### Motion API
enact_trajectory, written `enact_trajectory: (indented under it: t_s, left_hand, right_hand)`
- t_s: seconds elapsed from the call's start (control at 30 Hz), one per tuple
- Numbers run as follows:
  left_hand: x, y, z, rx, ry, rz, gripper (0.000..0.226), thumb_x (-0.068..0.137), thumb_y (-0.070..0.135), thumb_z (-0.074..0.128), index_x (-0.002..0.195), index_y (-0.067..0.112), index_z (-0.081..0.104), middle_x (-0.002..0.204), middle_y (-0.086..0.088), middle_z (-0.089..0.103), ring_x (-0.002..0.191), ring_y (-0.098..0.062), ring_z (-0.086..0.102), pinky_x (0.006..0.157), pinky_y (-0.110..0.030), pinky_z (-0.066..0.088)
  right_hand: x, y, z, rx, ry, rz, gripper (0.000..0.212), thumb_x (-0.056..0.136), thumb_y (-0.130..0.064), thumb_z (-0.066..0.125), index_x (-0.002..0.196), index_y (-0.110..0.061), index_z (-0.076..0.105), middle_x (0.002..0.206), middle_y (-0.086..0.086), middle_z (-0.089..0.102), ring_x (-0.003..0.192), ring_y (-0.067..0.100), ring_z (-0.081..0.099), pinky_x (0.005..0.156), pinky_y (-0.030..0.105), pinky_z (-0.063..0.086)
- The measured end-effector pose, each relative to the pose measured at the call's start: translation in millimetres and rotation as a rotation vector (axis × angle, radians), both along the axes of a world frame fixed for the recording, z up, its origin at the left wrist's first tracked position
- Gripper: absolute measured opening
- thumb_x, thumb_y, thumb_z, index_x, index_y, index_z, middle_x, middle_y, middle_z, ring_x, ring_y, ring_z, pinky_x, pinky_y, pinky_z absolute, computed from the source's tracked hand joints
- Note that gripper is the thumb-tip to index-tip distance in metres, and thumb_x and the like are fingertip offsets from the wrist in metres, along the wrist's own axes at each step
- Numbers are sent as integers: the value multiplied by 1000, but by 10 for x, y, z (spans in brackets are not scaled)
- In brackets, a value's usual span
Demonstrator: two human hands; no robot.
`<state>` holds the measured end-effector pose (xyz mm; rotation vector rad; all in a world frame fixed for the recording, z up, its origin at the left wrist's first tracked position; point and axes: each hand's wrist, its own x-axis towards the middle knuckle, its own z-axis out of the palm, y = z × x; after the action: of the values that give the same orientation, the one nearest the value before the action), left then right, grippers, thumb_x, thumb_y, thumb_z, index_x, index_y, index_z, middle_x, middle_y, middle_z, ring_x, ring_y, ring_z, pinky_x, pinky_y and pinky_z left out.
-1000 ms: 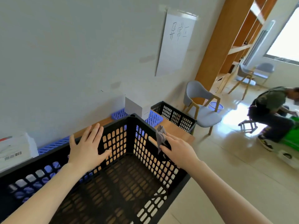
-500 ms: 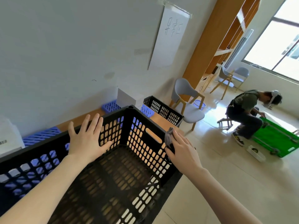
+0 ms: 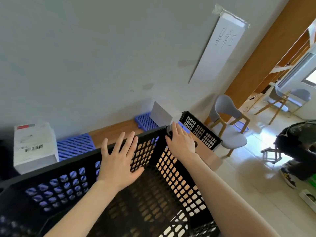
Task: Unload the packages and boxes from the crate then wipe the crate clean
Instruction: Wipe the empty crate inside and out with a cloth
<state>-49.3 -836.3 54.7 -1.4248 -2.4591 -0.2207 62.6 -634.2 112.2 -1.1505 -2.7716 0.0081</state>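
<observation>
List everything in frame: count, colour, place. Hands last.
black crate: 1, black, front, nothing visible inside
second crate: 1, black, beyond the first one's far corner
cloth: 1, grey, on the black crate's far corner
blue pallets: at least 2, blue, along the wall
white boxes: 2, white, barcoded one far left, plain one by the far pallet
paper sheet: 1, white, taped to wall
chairs: 2, grey, on floor at right
person: 1, dark clothes, crouching far right
left hand: flat against crate's far wall
right hand: pressing cloth on the corner
</observation>
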Motion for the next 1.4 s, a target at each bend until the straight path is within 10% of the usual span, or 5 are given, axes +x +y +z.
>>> enact_trajectory:
  t_s: [0.3,0.73,0.87,1.4]
  left_hand:
    - [-12,-21,21,-71,8,37,98,79,78,32,156,21,12,164,1,1,151,-24,3,112,-64,-1]
    - [-2,-16,-2,-13,17,13,101,72,75,56,151,16,32,160,-4,23,147,-27,21,109,-57,-16]
    - [15,-22,9,-70,16,40,100,76,78,42,155,21,18,163,0,9,150,-25,12,112,-64,-1]
    - [4,-9,66,-83,-93,35,95,81,74,25,154,26,-13,160,5,-23,149,-21,-18,109,-61,-17]
  right_hand:
    - [362,-103,49,-37,71,-12,55,99,-42,44,149,-21,32,152,0,40,131,24,46,105,36,37]
    - [2078,-536,101,-142,-34,-238,59,99,-49,40,153,-31,23,156,-9,32,134,18,44,102,32,42]
    - [1882,-558,72,-71,-29,-183,60,100,-47,39,154,-29,19,159,-8,24,142,17,33,112,33,32]
    - [-23,96,24,1,-21,106,64,101,-42,39,156,-20,13,163,0,14,147,20,21,115,38,26]
